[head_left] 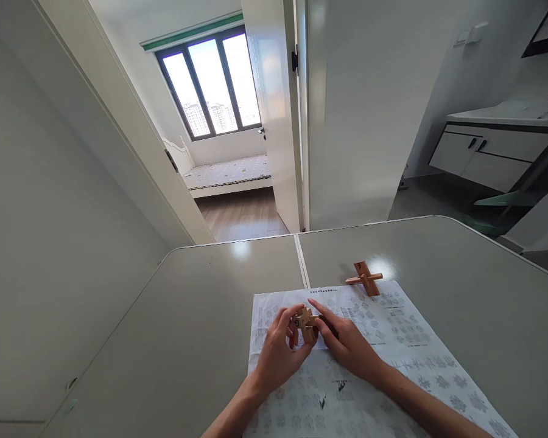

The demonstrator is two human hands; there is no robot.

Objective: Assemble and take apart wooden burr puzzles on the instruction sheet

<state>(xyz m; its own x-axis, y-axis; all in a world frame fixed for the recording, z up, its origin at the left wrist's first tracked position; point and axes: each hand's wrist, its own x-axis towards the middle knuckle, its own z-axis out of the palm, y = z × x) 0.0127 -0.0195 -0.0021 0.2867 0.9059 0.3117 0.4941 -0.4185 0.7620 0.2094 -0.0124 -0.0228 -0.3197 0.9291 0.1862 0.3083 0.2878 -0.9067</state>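
Note:
A small light-brown wooden interlocking puzzle point(306, 324), made of crossed notched pieces with a dark mark on one, is raised over the paper sheet. My left hand point(278, 348) wraps its fingers and thumb around the puzzle from the left. From the other side, my right hand point(347, 344) has its thumb against a piece that sticks out to the right, its index finger reaching along the top. Its other fingers are partly hidden. Beyond my right hand, a second wooden puzzle assembly point(365, 278) of crossed pieces, redder in tone, rests at the paper's far edge.
Under my hands lies a large printed paper sheet point(406, 340) with many assembly diagrams and small dark holes or tears. It covers part of the grey table point(201, 316), which has a pale seam point(301, 260). Past the table are an open door point(274, 121), a bed and a washbasin cabinet.

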